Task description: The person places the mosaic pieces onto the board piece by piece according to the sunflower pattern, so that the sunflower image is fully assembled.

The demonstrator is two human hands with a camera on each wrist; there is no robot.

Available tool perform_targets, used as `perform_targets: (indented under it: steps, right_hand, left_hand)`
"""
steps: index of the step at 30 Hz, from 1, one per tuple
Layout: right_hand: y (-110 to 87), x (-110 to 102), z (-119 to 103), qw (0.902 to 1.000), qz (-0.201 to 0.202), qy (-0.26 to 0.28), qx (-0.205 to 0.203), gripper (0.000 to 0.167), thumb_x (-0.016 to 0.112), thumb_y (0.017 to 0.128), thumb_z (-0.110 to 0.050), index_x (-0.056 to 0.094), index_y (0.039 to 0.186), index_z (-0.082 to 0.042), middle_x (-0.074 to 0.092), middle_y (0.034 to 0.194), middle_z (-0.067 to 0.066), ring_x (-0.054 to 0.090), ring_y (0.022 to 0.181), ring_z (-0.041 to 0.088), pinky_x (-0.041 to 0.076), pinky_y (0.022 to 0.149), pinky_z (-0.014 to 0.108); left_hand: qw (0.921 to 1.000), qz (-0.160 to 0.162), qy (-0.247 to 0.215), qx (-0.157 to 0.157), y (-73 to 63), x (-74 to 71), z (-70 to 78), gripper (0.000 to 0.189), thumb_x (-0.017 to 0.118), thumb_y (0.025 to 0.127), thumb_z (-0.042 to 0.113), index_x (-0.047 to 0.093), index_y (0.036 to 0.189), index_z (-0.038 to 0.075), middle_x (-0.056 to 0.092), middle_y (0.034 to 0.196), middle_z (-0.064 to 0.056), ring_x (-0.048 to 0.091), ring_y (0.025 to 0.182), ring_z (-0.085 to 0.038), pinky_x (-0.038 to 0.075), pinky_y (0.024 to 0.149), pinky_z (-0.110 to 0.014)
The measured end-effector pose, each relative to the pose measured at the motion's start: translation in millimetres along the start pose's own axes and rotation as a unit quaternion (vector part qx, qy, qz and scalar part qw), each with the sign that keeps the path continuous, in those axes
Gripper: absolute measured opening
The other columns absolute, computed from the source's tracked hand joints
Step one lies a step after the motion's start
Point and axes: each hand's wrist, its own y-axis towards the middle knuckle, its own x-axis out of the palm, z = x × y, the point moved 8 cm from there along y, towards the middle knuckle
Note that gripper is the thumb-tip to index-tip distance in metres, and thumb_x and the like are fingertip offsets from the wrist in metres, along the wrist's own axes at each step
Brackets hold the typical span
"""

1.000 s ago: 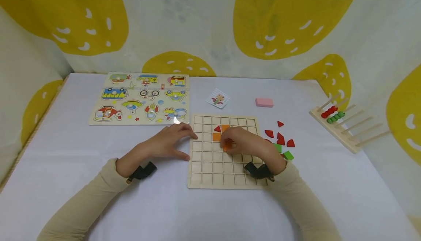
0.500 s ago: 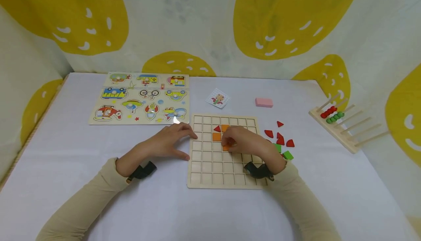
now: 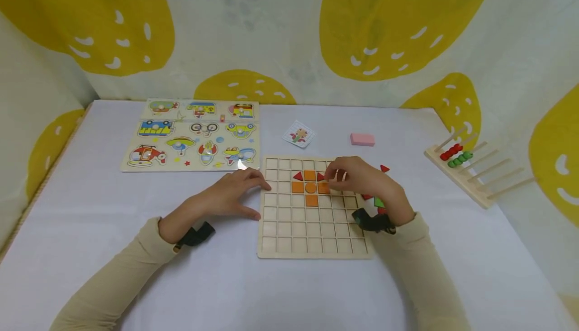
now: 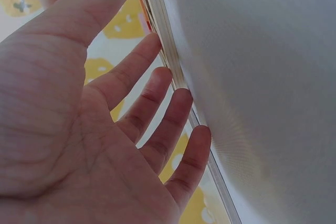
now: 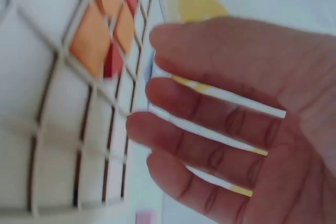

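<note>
A wooden grid board lies on the white table. Near its top middle, an orange circle sits in a cell with orange squares around it, such as the near square and the left square. Red triangles lie in cells to the left and right of the far orange square. My left hand rests its fingertips against the board's left edge, fingers spread. Over the board's right part is my right hand, its fingers loosely bent, nothing between them in the right wrist view.
Right of the board lie red pieces and green pieces, partly hidden by my right wrist. Behind are a pattern card and a pink block. A vehicle puzzle stands back left, a bead rack right.
My right hand has lifted off the orange circle and moved right, uncovering the circle, the right orange square and the second red triangle. My left hand has stayed in place.
</note>
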Motion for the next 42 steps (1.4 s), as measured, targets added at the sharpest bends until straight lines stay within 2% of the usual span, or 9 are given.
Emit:
perform_targets:
  steps: [3,10,15,20,26,34,42]
  right_hand:
    - [-5.0,-12.4,14.8,0.9997,0.020,-0.003,0.016,0.009,0.070,0.088,-0.006,0.068,0.095,-0.002,0.066,0.088,0.004,0.059,0.081,0.020,0.050,0.072,0.032]
    - [-16.2,-30.1,48.2,0.9954,0.040,0.006,0.087,0.013,0.071,0.089,-0.012,0.068,0.098,-0.003,0.065,0.089,0.007,0.059,0.081,0.023,0.049,0.062,0.029]
    - [-21.3,-38.8,68.1,0.9927,0.064,-0.004,0.102,0.015,0.070,0.090,-0.013,0.068,0.098,-0.001,0.066,0.092,0.010,0.058,0.086,0.026,0.048,0.072,0.034]
    - [-31.4,-46.5,90.1,0.9870,0.081,-0.011,0.138,0.022,0.069,0.090,-0.014,0.067,0.105,0.002,0.064,0.104,0.019,0.054,0.099,0.034,0.046,0.083,0.044]
    - [-46.8,-53.0,113.1,0.9792,0.072,-0.001,0.189,0.029,0.070,0.089,-0.014,0.065,0.111,0.004,0.058,0.117,0.026,0.048,0.107,0.041,0.046,0.088,0.053]
    - [-55.7,-47.4,128.8,0.9703,0.039,0.013,0.238,0.033,0.069,0.087,-0.009,0.060,0.116,0.006,0.058,0.114,0.027,0.051,0.101,0.040,0.047,0.089,0.054]
    - [-51.9,-44.9,140.5,0.9616,0.063,0.023,0.266,0.033,0.067,0.089,-0.008,0.059,0.118,0.006,0.057,0.114,0.027,0.049,0.104,0.041,0.045,0.092,0.055]
  left_hand:
    - [1.0000,0.001,-0.001,-0.001,-0.2,-0.3,0.1,0.058,0.083,0.076,0.035,0.060,0.126,0.017,0.049,0.133,-0.006,0.043,0.126,-0.030,0.033,0.103,-0.054]
    - [1.0000,0.002,0.002,-0.003,-0.8,-0.6,0.3,0.058,0.083,0.075,0.035,0.060,0.126,0.017,0.049,0.133,-0.007,0.044,0.126,-0.030,0.033,0.103,-0.054]
    - [1.0000,0.002,0.002,-0.006,-1.4,-1.1,0.3,0.058,0.083,0.076,0.036,0.060,0.126,0.017,0.049,0.133,-0.007,0.044,0.126,-0.030,0.033,0.103,-0.055]
    - [1.0000,0.002,0.004,-0.004,-1.1,-1.2,-0.2,0.058,0.083,0.076,0.037,0.060,0.126,0.018,0.049,0.133,-0.007,0.044,0.126,-0.030,0.033,0.103,-0.055]
    - [1.0000,0.001,0.001,-0.003,-1.0,-0.1,-0.9,0.058,0.082,0.076,0.037,0.060,0.126,0.018,0.049,0.133,-0.006,0.043,0.126,-0.030,0.032,0.103,-0.056]
    - [1.0000,0.002,0.000,-0.006,-2.2,2.7,-1.7,0.058,0.082,0.077,0.037,0.060,0.126,0.018,0.049,0.133,-0.006,0.043,0.126,-0.029,0.032,0.103,-0.055]
    - [0.9999,0.000,0.004,-0.010,-1.5,0.7,0.7,0.058,0.083,0.077,0.035,0.059,0.127,0.017,0.049,0.134,-0.006,0.043,0.127,-0.030,0.031,0.105,-0.055]
